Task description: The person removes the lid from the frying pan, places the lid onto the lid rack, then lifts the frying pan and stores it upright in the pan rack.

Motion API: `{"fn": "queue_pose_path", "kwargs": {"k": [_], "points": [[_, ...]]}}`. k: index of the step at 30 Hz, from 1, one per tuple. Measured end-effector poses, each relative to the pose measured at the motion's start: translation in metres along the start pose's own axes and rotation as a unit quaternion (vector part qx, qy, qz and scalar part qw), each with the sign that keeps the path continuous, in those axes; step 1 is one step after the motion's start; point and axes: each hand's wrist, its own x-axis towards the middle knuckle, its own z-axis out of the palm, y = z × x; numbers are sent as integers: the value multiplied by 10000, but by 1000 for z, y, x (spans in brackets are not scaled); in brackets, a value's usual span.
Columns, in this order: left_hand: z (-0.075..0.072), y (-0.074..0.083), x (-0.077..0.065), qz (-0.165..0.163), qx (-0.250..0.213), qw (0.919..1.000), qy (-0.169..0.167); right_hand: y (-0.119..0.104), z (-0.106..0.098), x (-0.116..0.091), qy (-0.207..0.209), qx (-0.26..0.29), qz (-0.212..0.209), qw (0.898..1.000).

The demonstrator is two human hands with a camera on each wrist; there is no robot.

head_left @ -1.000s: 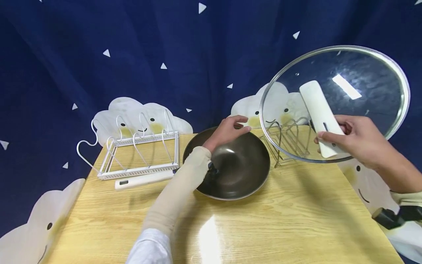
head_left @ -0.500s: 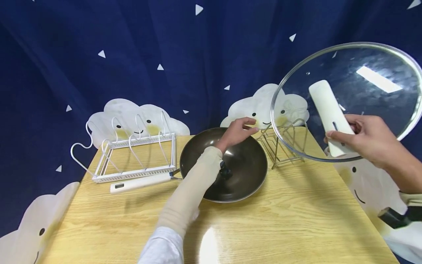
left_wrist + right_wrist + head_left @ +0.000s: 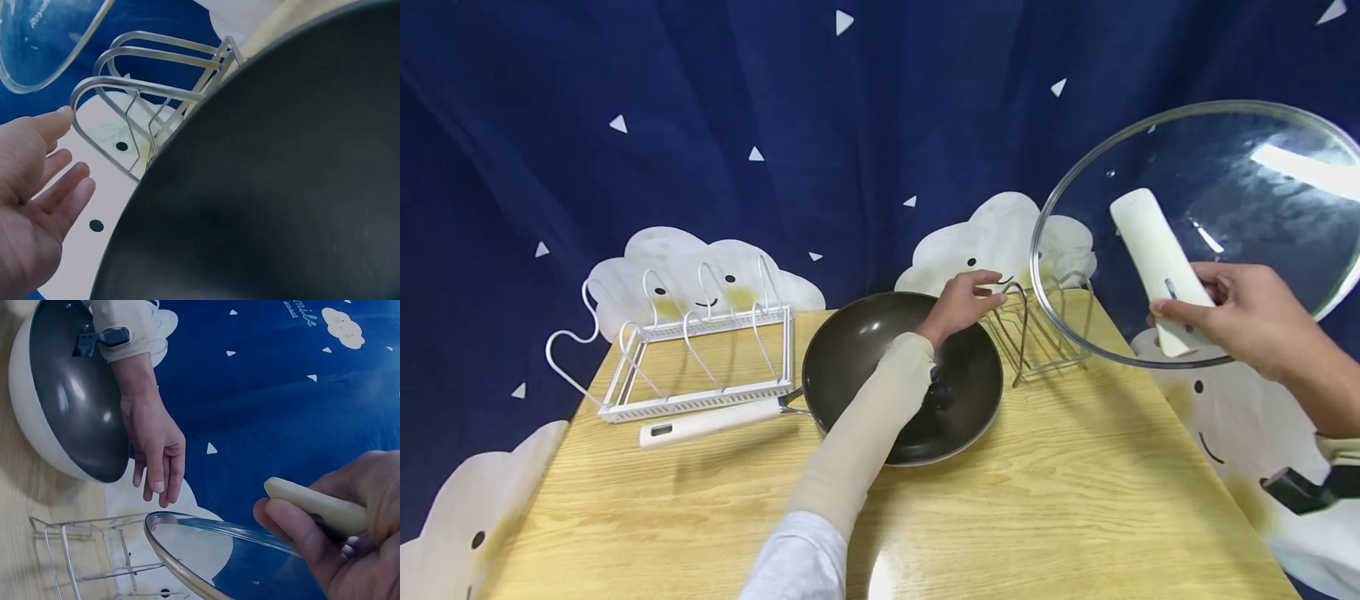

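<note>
My right hand (image 3: 1255, 321) grips the white handle (image 3: 1157, 267) of a large glass pot lid (image 3: 1232, 200). The lid is held tilted in the air at the right, above the table. My left hand (image 3: 962, 302) reaches over a dark wok (image 3: 857, 350) with its fingers loosely spread and nothing in them. In the left wrist view its thumb tip (image 3: 61, 120) lies at the front loop of a metal wire rack (image 3: 140, 84); whether it touches cannot be told. Part of the wok is hidden under my left forearm.
A white rack (image 3: 700, 400) with several upright loops stands at the left of the wooden table (image 3: 1037, 517). In front of it lies the wok's white handle (image 3: 707, 423), pointing left. A dark blue curtain (image 3: 850, 150) hangs behind the table.
My left hand has moved right, from over the wok to the wire rack. My right hand has carried the lid slightly further right, away from in front of the rack.
</note>
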Motion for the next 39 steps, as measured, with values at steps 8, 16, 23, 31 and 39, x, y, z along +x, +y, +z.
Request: {"fn": "queue_pose_path", "kwargs": {"k": [8, 16, 23, 31, 39], "points": [[12, 4, 4, -86, -295, 9994, 161, 5, 6, 7, -85, -8, -59, 9999], [20, 6, 8, -108, -166, 9996, 211, 7, 15, 11, -156, -122, -157, 9997], [23, 2, 11, -122, 135, 9996, 222, 6, 24, 13, -138, -37, -236, 9996], [27, 0, 16, 2, 263, 9982, 538, 6, 30, 17, -224, -99, -340, 9991], [34, 1, 21, -120, 339, 9948, 949, 5, 37, 22, -178, -147, -459, 9987]]}}
